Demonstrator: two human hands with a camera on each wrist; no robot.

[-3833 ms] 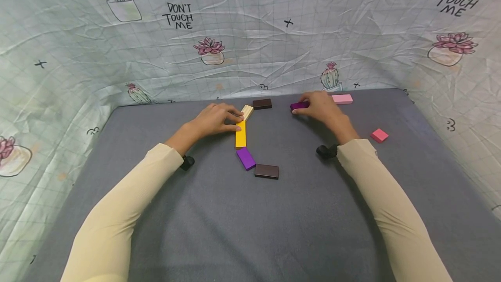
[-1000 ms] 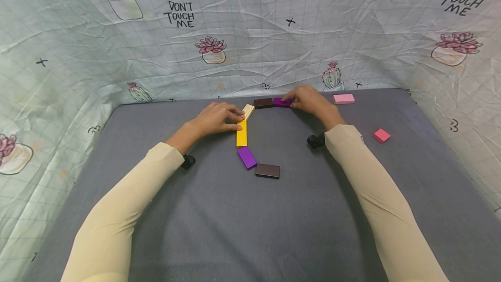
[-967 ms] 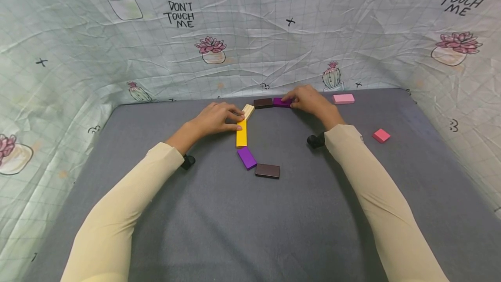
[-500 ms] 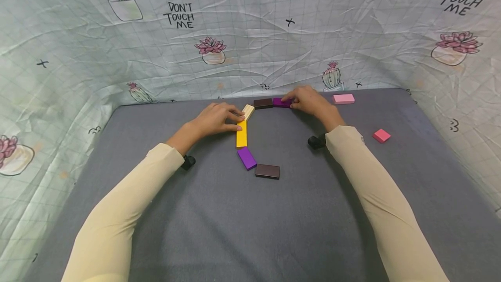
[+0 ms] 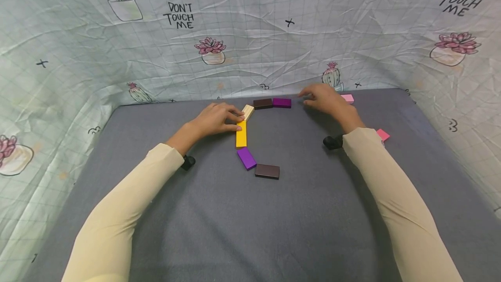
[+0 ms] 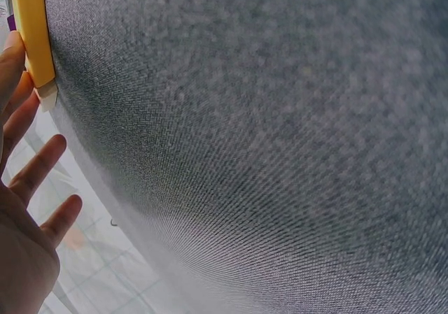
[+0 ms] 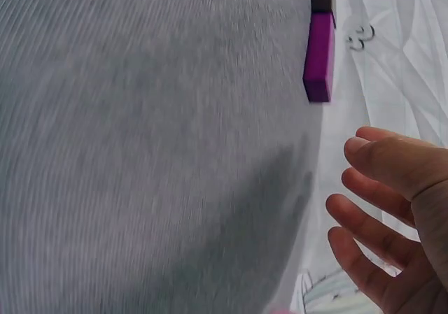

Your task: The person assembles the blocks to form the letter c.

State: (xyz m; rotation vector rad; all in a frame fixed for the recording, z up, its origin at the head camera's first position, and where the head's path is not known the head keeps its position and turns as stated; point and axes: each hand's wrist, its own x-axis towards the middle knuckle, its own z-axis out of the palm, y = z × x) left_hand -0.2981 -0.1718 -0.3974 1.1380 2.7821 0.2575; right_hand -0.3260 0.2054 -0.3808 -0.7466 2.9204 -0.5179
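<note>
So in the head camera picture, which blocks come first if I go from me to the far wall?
dark brown flat block → purple slanted block → long yellow block → pale wooden block → far purple block

Cactus-print cloth (image 5: 250, 42), grey mat (image 5: 250, 221)

Grey cloth-covered table (image 5: 219, 229), bearing yellow, cream, brown, purple and pink blocks (image 5: 241, 134)

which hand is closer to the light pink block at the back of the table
Right. The right hand hovers open just in front of the light pink block, partly covering it; the left hand rests far off against the yellow block.
</note>
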